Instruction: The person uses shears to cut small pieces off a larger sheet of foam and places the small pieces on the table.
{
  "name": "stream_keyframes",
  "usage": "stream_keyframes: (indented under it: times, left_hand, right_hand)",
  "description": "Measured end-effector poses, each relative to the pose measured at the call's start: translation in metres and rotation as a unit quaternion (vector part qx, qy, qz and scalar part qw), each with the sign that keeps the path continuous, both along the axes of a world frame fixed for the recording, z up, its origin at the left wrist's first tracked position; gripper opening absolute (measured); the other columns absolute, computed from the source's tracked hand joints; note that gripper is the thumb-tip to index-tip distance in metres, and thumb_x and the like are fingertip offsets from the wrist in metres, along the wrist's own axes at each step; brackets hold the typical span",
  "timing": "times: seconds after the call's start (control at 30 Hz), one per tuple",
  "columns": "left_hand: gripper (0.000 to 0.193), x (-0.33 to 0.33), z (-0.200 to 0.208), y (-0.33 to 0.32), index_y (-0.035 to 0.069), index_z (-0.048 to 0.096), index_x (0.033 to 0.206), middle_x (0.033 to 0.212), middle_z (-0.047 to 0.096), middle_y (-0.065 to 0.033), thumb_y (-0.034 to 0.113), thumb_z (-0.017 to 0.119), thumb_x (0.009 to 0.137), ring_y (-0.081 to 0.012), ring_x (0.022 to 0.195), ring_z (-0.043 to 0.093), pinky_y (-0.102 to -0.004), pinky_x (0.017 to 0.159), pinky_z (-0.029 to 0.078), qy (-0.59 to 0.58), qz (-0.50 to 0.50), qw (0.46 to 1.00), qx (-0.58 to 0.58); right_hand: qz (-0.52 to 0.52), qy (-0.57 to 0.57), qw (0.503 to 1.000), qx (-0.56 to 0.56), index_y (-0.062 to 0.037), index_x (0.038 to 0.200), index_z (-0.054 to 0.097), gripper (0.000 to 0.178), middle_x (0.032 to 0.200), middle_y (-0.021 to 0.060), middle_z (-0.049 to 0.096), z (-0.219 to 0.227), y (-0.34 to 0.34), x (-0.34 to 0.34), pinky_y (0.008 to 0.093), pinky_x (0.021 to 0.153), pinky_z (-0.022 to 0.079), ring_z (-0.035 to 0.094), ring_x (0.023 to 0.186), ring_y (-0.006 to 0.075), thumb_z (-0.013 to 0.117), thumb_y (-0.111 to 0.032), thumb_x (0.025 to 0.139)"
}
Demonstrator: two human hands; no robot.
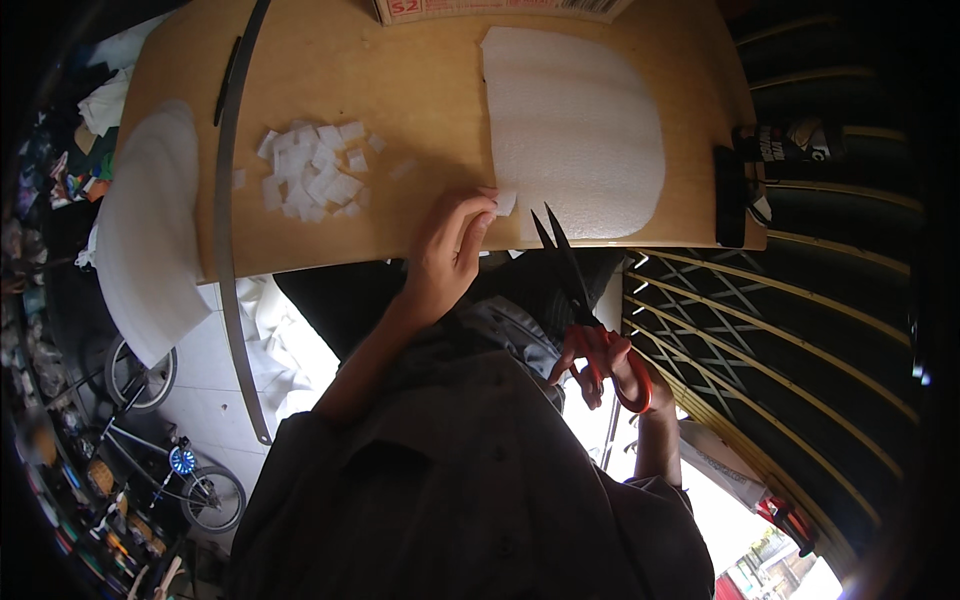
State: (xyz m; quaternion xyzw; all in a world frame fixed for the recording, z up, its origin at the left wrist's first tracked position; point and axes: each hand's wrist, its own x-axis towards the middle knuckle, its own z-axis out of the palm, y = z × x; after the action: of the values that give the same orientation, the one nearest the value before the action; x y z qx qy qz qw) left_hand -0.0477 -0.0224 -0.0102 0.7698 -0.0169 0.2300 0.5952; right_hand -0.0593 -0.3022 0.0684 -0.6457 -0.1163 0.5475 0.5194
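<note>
Between the thumb and fingers of my left hand (440, 250), at the table's near edge, is a small white foam piece (506, 204). It is close to the lower left corner of a large white foam sheet (575, 130) that lies flat. My right hand (632, 378) grips red-handled scissors (570, 268), fingers through the loops. Their dark blades are slightly parted and point up toward the sheet's near edge. Left of my left hand lies a loose pile of small cut white foam pieces (312, 172).
A long metal ruler (226, 230) crosses the left side of the wooden table (420, 90) and juts past its edge. Another foam sheet (155, 230) hangs over the left edge. A cardboard box (500, 10) stands at the back. A folding gate (780, 310) is at right, a bicycle (165, 465) lower left.
</note>
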Motion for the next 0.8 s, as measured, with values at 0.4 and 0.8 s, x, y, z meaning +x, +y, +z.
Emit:
stream_keyframes:
  times: [0.4,0.8]
  left_hand:
    - [0.009,-0.004,-0.002,-0.004,0.001,0.062,0.102,0.102,0.067,-0.0146,0.001,0.060,0.093,-0.0298,0.093,0.067,-0.0361,0.081,0.052,0.009,0.056,0.998,-0.006]
    - [0.008,0.001,0.009,-0.007,-0.001,0.060,0.101,0.092,0.069,-0.0157,0.001,0.062,0.094,-0.0250,0.088,0.072,-0.0319,0.078,0.056,0.065,0.081,0.993,0.050]
  right_hand:
    - [-0.023,0.030,0.996,0.078,-0.0008,0.103,0.054,0.088,0.082,0.0178,0.068,-0.018,0.011,0.014,0.0219,0.043,0.047,0.062,0.050,0.0139,0.024,-0.082,0.089]
    - [-0.053,0.077,0.992,0.085,-0.0015,0.097,0.057,0.091,0.076,0.0154,0.069,0.002,0.016,0.003,0.0217,0.039,0.047,0.061,0.044,0.0138,0.025,-0.086,0.085]
